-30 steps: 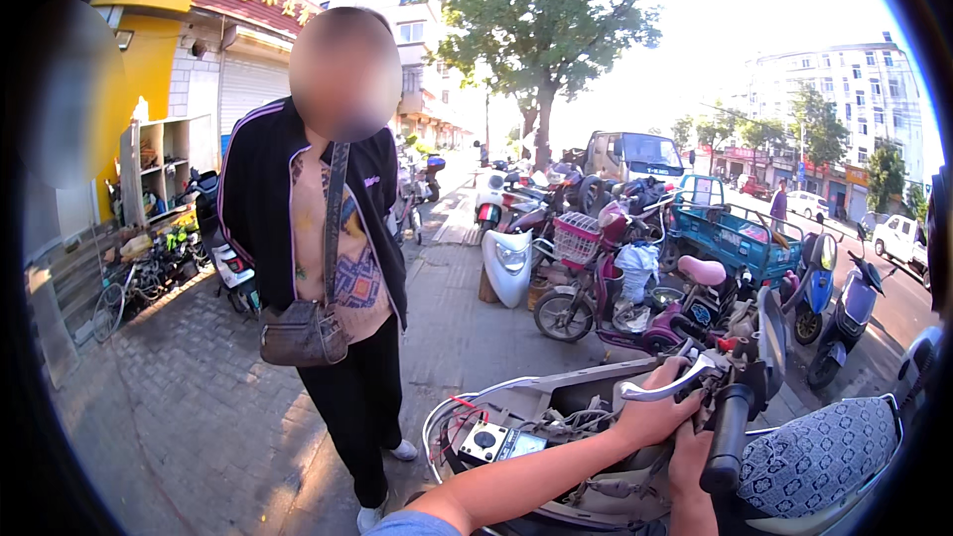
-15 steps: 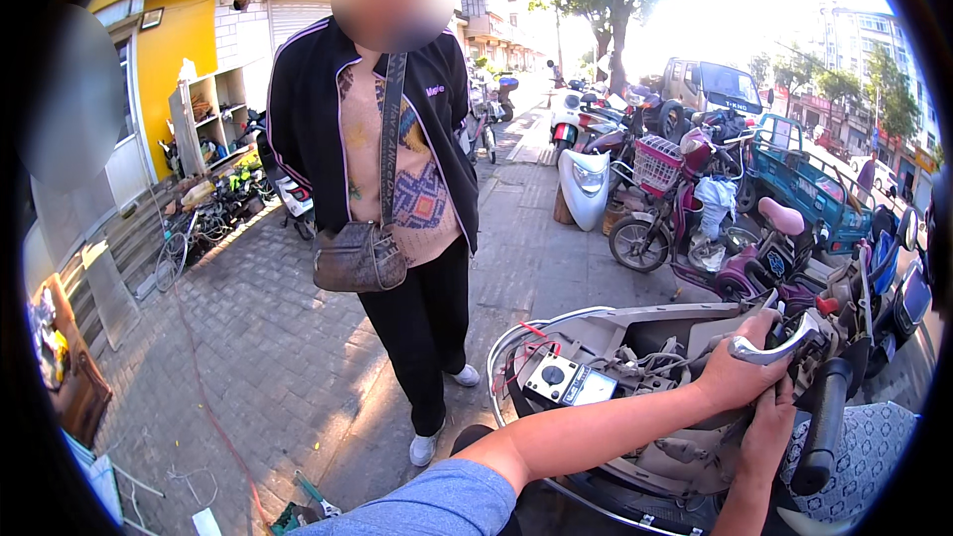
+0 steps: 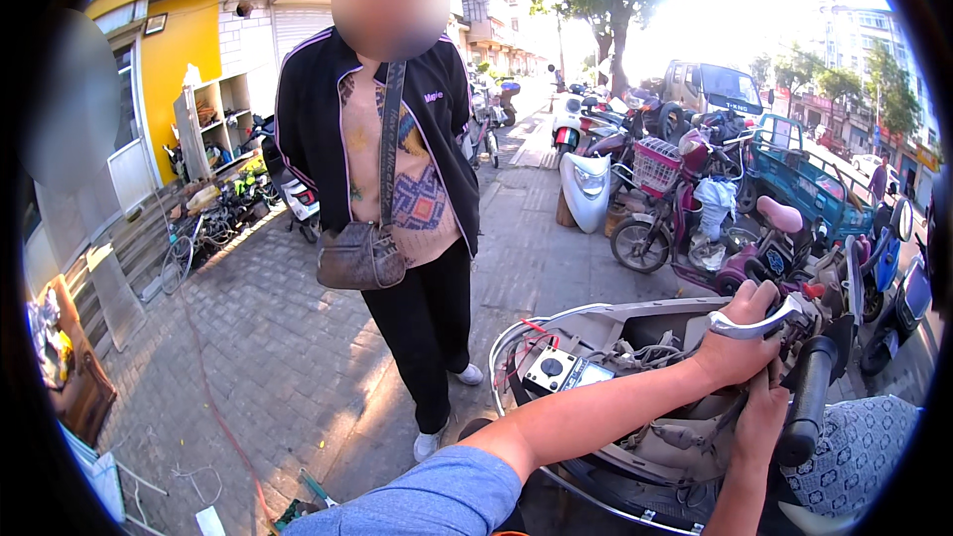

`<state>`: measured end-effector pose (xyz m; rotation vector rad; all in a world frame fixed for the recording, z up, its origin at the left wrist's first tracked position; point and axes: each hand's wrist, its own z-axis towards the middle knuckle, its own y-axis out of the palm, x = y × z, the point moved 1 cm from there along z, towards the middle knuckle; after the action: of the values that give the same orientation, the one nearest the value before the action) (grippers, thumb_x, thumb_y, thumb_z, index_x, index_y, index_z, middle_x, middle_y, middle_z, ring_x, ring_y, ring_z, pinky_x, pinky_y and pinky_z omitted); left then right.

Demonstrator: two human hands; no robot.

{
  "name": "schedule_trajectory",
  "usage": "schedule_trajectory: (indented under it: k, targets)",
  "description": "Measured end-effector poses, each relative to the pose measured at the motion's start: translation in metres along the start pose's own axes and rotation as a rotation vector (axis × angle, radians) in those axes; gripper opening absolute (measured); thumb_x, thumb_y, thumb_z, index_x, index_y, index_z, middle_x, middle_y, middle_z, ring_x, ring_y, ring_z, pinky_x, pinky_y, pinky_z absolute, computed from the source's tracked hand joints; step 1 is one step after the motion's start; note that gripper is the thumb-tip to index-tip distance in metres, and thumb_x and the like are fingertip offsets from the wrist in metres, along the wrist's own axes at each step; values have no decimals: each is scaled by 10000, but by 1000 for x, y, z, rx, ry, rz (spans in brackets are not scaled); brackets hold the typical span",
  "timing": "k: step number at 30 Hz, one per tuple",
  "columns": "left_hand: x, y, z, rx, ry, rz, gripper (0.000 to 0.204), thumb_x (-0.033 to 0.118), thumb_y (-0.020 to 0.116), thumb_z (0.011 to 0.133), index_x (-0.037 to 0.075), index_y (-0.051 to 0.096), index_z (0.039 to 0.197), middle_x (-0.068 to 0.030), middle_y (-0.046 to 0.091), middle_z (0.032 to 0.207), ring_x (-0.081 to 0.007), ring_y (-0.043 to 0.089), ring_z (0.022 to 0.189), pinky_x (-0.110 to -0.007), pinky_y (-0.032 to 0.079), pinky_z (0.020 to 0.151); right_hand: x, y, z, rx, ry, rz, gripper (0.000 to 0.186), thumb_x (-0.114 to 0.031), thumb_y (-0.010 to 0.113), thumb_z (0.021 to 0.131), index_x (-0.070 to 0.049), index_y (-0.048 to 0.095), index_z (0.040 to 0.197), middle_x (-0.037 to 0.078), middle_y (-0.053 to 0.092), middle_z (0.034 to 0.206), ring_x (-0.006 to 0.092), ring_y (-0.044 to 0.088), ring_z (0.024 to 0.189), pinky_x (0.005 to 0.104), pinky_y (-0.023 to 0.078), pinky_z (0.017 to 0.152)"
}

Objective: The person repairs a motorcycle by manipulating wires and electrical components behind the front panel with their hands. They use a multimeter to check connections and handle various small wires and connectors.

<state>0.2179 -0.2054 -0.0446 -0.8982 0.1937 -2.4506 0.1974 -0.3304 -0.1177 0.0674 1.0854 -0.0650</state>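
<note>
My left hand is closed around the silver brake lever assembly on a partly stripped scooter, beside the black handlebar grip. My right hand is just below, its fingers curled up at the underside of that assembly; what they hold is hidden. In the opened body lie loose cables and a boxy meter with red leads. A patterned seat cover is at the right.
A person with a shoulder bag stands facing me on the paving. Parked scooters, a blue cargo tricycle and a truck line the right. Bike parts and an open shelf line the left shopfront, with a cord along the ground.
Compared with a second ago, my view has tipped down and left, so the person and scooter appear further right. My left hand has shifted slightly up on the lever since half a second ago.
</note>
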Motion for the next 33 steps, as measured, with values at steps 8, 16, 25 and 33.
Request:
schedule_trajectory:
  k: [8, 16, 25, 33]
  targets:
    - [-22, -9, 20, -290, -217, -90, 453, 221, 795, 844, -19, 619, 1186, -261, 670, 1128, -422, 662, 1049, -471, 510, 945, 17, 4, 9, 43, 61, 112, 375, -136, 520, 1131, 37, 572, 1460, 31, 670, 1140, 98, 589, 994, 265, 470, 903]
    - [-28, -17, 46, -493, -326, -148, 465, 284, 771, 910, -16, 649, 1243, -263, 732, 1037, -380, 719, 1010, -456, 538, 893, -17, 35, 9, 5, 285, 232, 421, -229, 553, 1131, 25, 533, 1466, 83, 690, 1216, 136, 652, 1045, 284, 504, 917]
    - [1, -32, 41, -346, -83, 262, 351, 345, 774, 900, 60, 753, 1104, -296, 612, 1165, -480, 649, 1086, -493, 540, 962, -34, 35, 11, -68, 105, -148, 454, -267, 567, 1099, 17, 561, 1453, 117, 709, 1275, 217, 647, 1162, 351, 470, 1015]
    - [24, -32, 37, -482, 72, 441, 406, 357, 758, 863, 33, 756, 1107, -289, 647, 1145, -463, 660, 1083, -499, 559, 963, -5, 36, 16, 18, -194, -338, 428, -217, 593, 1054, 25, 564, 1406, 137, 716, 1206, 213, 669, 1050, 347, 506, 935]
